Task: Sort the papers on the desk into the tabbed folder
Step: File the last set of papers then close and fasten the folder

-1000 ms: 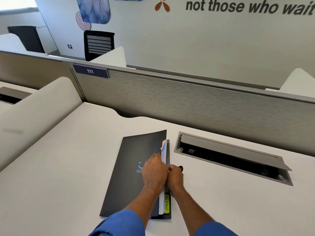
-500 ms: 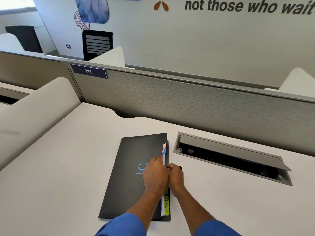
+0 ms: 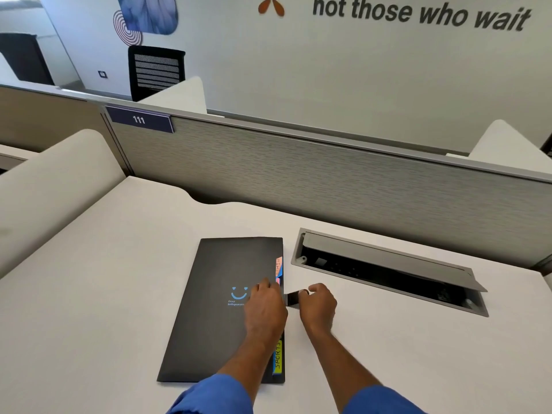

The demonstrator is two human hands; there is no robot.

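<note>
A black tabbed folder (image 3: 215,303) with a blue smiley print lies closed and flat on the white desk (image 3: 98,294). Coloured tabs stick out along its right edge: a pink one (image 3: 278,265) near the top and a yellow one marked SPORTS (image 3: 278,357) near the bottom. My left hand (image 3: 265,309) presses flat on the cover near the right edge. My right hand (image 3: 318,304) sits just right of the folder and pinches a short black strap or flap (image 3: 292,298) that runs out from the folder's edge. No loose papers show on the desk.
An open grey cable hatch (image 3: 388,270) is sunk into the desk right of the folder, its lid tilted up. A grey partition (image 3: 298,180) with a "111" label closes the far side. A curved beige divider (image 3: 50,186) bounds the left.
The folder cover has dropped from slightly raised to flat. My right hand has moved right, away from my left hand, drawing the black strap out from the folder's edge.
</note>
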